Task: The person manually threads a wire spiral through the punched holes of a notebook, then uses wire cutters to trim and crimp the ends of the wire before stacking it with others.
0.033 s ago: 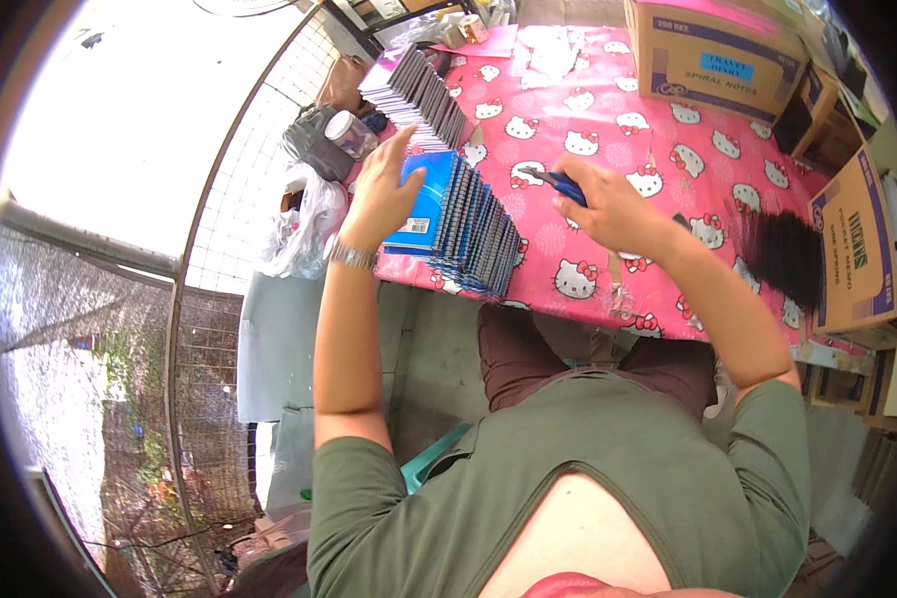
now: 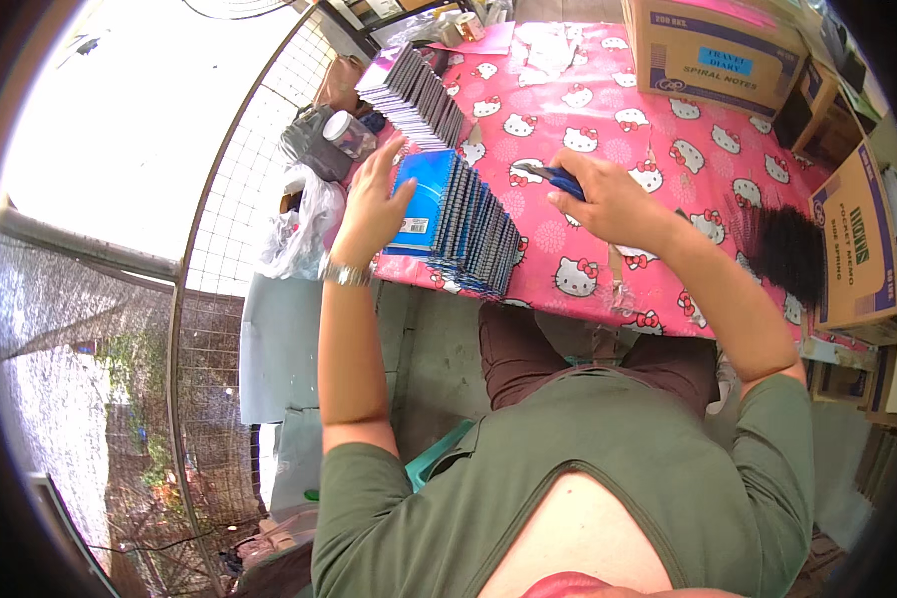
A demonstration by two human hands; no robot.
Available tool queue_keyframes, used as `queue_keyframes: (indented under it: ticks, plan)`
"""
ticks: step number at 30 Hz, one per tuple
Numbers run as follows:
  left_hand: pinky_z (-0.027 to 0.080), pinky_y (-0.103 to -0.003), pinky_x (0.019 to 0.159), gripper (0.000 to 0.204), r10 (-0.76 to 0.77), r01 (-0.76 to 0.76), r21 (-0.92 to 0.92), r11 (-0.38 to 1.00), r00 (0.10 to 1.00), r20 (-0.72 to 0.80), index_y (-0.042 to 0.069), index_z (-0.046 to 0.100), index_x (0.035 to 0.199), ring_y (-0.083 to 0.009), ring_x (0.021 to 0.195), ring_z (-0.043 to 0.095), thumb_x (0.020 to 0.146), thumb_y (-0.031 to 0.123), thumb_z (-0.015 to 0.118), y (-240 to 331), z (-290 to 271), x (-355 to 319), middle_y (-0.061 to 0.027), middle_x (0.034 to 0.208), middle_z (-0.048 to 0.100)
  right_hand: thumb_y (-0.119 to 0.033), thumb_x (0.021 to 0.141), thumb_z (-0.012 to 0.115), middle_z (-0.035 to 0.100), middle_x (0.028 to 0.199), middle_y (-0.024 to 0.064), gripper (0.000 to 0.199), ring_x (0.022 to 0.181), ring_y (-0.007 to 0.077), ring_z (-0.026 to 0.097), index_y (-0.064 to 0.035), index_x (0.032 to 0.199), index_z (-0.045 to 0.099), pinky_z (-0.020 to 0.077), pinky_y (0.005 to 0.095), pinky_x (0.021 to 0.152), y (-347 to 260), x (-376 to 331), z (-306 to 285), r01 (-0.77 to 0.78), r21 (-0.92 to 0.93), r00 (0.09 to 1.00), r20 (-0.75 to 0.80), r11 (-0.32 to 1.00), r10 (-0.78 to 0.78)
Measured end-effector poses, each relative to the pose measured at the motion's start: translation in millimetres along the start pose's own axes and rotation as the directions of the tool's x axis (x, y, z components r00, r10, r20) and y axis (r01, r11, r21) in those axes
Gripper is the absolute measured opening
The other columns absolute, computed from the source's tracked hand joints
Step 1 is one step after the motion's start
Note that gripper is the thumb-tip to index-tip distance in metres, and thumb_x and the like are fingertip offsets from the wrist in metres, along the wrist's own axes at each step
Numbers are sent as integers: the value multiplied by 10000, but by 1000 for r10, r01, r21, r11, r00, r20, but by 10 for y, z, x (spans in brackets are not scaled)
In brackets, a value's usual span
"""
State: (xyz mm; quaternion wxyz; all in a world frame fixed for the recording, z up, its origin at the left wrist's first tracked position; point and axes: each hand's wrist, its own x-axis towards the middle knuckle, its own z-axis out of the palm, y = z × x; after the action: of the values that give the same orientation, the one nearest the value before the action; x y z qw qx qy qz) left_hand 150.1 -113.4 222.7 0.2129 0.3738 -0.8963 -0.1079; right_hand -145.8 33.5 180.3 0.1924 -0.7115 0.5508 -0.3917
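My left hand [image 2: 372,204] is open, its fingers spread and raised, at the left edge of a leaning row of blue spiral notebooks [image 2: 424,204]. Whether it touches the front cover cannot be made out. The wire bindings [image 2: 478,231] of the notebooks face right and toward me. Over the table, right of the notebooks, my right hand [image 2: 608,202] is closed around blue-handled pliers [image 2: 560,179]. Their grey jaws point left toward the notebooks. Behind the blue row stands a second row of notebooks [image 2: 414,97] with pale page edges.
A pink patterned cloth covers the table [image 2: 583,239]. Cardboard boxes stand at the back right [image 2: 713,60] and right [image 2: 852,244], with a black bristly bundle [image 2: 789,254] beside the latter. A lidded jar [image 2: 349,135] and plastic bag [image 2: 304,229] sit left, near a wire mesh [image 2: 214,189].
My left hand has shifted slightly left and down, away from the notebook cover. My right hand, with the pliers, has barely moved.
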Motion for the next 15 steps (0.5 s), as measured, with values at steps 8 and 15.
queue_keyframes:
  ticks: [8, 15]
  plan:
    - [344, -368, 1124, 503, -265, 273, -414, 868, 961, 77, 78, 442, 1476, -305, 1359, 448, 1006, 209, 562, -52, 118, -537, -192, 1443, 483, -268, 816, 718, 635, 1045, 113, 347, 1064, 297, 612, -62, 1065, 592, 445, 443, 945, -285, 304, 316, 321, -383, 947, 152, 866, -283]
    - [454, -347, 687, 186, -226, 200, -107, 974, 827, -515, -2, 614, 912, -223, 807, 573, 982, 169, 594, 517, 364, -1039, -112, 929, 622, -249, 728, 769, 632, 1039, 70, 415, 1061, 249, 612, -90, 1074, 604, 401, 445, 1001, -323, 440, 558, 426, -561, 890, 118, 710, -440]
